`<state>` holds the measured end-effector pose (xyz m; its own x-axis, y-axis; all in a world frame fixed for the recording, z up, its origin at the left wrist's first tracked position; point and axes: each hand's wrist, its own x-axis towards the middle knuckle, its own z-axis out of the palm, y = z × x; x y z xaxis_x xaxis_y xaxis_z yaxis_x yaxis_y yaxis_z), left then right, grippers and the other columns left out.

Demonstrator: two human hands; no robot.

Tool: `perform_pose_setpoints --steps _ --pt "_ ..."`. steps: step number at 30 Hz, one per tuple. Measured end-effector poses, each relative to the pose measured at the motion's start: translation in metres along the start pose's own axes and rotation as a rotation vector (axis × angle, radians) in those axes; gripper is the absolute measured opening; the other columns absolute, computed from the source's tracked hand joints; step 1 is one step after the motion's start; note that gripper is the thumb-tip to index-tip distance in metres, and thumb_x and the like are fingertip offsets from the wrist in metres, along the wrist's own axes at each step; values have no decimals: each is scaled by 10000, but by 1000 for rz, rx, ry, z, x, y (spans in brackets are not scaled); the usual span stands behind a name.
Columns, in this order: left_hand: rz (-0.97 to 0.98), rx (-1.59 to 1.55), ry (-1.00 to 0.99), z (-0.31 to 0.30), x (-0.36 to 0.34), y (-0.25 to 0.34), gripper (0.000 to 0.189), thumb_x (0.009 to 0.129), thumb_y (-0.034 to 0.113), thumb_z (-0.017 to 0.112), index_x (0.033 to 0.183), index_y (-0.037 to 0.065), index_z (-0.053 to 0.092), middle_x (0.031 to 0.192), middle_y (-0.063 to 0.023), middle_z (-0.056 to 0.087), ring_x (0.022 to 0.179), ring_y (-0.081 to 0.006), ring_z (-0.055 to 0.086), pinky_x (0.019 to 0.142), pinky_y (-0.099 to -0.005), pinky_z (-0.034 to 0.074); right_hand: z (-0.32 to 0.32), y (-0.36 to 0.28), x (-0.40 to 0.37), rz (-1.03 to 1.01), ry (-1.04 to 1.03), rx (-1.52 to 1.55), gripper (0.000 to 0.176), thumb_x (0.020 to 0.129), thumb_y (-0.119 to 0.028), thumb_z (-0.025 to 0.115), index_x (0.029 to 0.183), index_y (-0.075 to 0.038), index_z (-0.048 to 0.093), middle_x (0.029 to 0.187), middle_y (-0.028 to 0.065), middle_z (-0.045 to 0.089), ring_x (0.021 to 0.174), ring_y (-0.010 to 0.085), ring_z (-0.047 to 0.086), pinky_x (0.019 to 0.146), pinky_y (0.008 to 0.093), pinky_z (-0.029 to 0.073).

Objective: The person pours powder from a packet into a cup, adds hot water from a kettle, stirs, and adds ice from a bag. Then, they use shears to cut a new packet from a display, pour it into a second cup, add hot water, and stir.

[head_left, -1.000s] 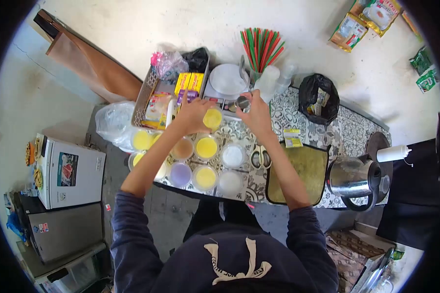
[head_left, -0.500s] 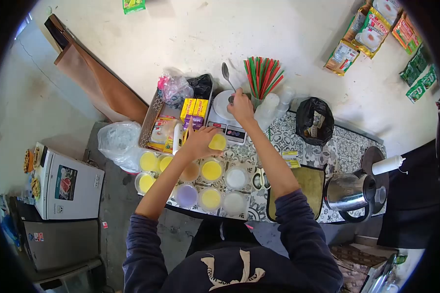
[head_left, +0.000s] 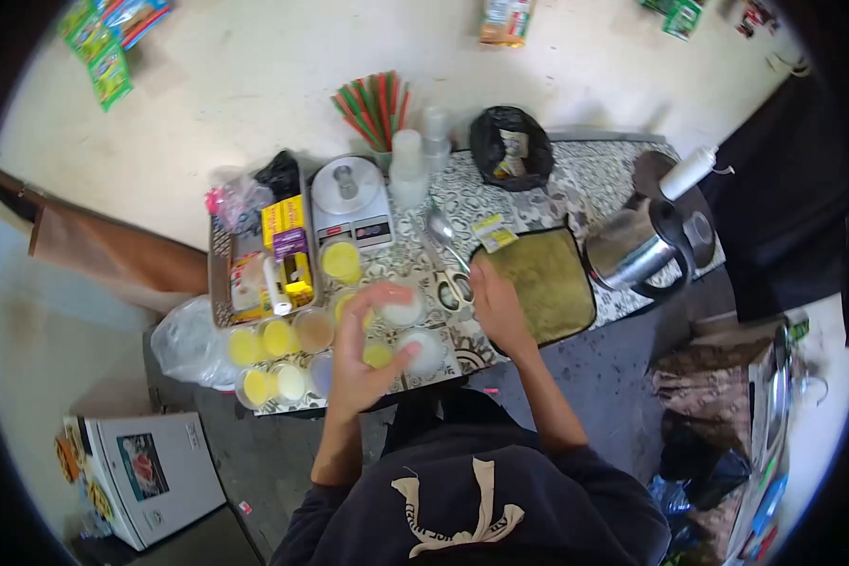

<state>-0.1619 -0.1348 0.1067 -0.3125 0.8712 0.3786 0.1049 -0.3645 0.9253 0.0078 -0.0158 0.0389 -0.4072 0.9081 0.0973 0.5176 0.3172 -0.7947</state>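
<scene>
My right hand [head_left: 500, 309] is closed round the handle of a metal spoon [head_left: 440, 226], whose bowl points away over the patterned cloth. Scissors [head_left: 454, 291] lie just left of that hand. With thumb and fingers apart, my left hand [head_left: 357, 373] hovers over clear plastic cups and hides some of them. Close to it are a cup of white contents [head_left: 424, 353] and a yellow one [head_left: 377, 356]. Another yellow cup [head_left: 341, 259] stands in front of the digital scale [head_left: 368, 231], which bears a small metal cup [head_left: 345, 182].
Left of the scale is a basket [head_left: 220, 274] of packets and boxes. Straws [head_left: 373, 108], stacked plastic cups [head_left: 407, 165] and a black bag [head_left: 486, 151] line the back. A greenish mat [head_left: 542, 288] and metal kettle [head_left: 623, 247] are at right.
My right hand has come back from the scale to beside the mat with the spoon. My left hand has left the yellow cup by the scale and moved nearer me. The view has shifted right.
</scene>
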Motion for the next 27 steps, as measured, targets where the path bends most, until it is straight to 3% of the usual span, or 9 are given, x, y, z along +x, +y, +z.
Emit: perform_pose_setpoints --steps 2,6,9,13,16,20,24,26,27 --pt "52 97 -333 19 -13 -2 579 705 61 710 1197 3 410 1113 -105 548 1097 -186 489 967 -351 338 -16 39 -47 80 148 -35 170 925 -186 414 961 -33 480 729 226 564 717 433 549 608 500 395" --pt "-39 11 -590 69 -35 -27 569 739 94 693 1213 8 389 1131 -96 534 1072 -178 500 957 -339 346 -52 121 -88 124 293 -153 182 906 -141 437 1035 -17 473 808 231 562 779 423 551 634 489 413" --pt "-312 -167 -776 102 -36 -36 547 773 96 655 1234 2 376 1177 -103 512 1077 -192 499 981 -345 326 -81 141 -75 221 316 -463 327 843 -46 460 1153 48 419 987 239 498 849 421 524 694 461 443" --pt "-336 -155 -747 149 -27 -69 559 782 95 655 1255 20 367 1180 -98 506 1077 -188 501 975 -343 340 -94 190 -48 119 282 -461 398 778 27 458 1168 77 398 990 254 451 909 415 489 772 435 420" --pt "-254 -75 -590 185 -14 -94 556 787 79 649 1262 34 362 1182 -93 503 1077 -187 501 972 -348 346 -97 204 -41 82 202 -450 384 798 22 451 1173 78 394 979 243 456 900 418 491 776 443 414" --pt "-295 -83 -444 220 -1 -113 542 792 91 646 1253 33 365 1155 -93 508 1045 -190 508 940 -339 368 -113 197 -37 107 129 -388 376 819 11 444 1190 54 398 988 238 444 906 422 489 772 446 410" --pt "-373 -37 -333 234 2 -124 532 792 90 647 1248 44 376 1156 -89 508 1043 -189 509 943 -337 369 -123 208 -38 127 180 -59 456 796 62 444 1245 2 397 1042 222 392 938 390 490 794 453 393" --pt "-380 -59 -242 232 7 -126 534 789 88 651 1248 56 380 1157 -85 507 1040 -190 512 952 -334 363 -120 216 -41 -96 217 -245 578 750 113 441 1309 -3 348 1043 208 387 922 350 476 789 407 395" --pt "-416 -43 -212 227 8 -133 541 779 74 659 1245 63 383 1171 -79 494 1058 -182 498 963 -334 354 -122 218 -42 -105 207 -241 578 750 113 441 1309 -3 348 1043 208 387 922 350 476 789 407 395"
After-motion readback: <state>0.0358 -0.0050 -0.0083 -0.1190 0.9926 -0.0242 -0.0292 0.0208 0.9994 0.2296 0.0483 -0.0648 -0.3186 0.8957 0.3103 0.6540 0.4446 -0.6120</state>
